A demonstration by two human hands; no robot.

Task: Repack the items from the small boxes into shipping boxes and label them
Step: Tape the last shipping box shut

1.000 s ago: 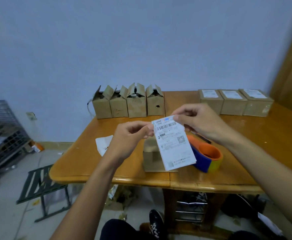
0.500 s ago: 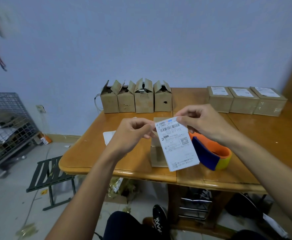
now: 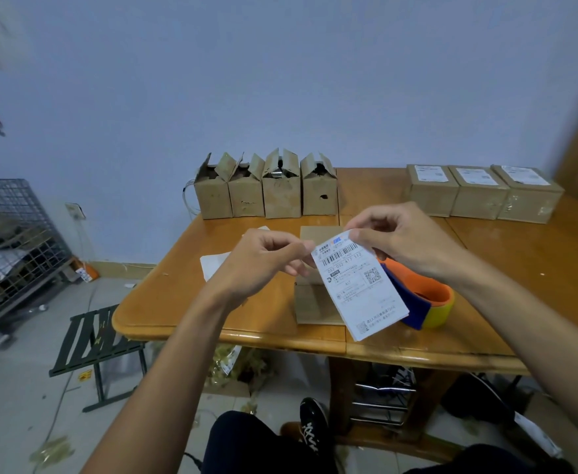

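— Label (image 3: 359,285) first: where is it in the head view?
— In the air above the near part of the wooden table (image 3: 178,295), printed side toward the camera, barcode at the top, its lower end slanting to the right.
— Who has hold of it?
— Both hands. The left hand (image 3: 263,261) pinches the upper left corner with curled fingers. The right hand (image 3: 403,241) pinches the top edge between thumb and forefinger, the other fingers bent.
— And under it?
— A closed cardboard box (image 3: 315,302) on the table, partly hidden by the label. Just right of that is an orange, blue and yellow tape roll (image 3: 431,299).
— Farther back?
— Four small boxes (image 3: 267,189) with open flaps stand in a row by the wall. Three sealed boxes (image 3: 479,193) with labels on top sit well apart to the right. A white sheet (image 3: 212,265) lies beyond the left hand.
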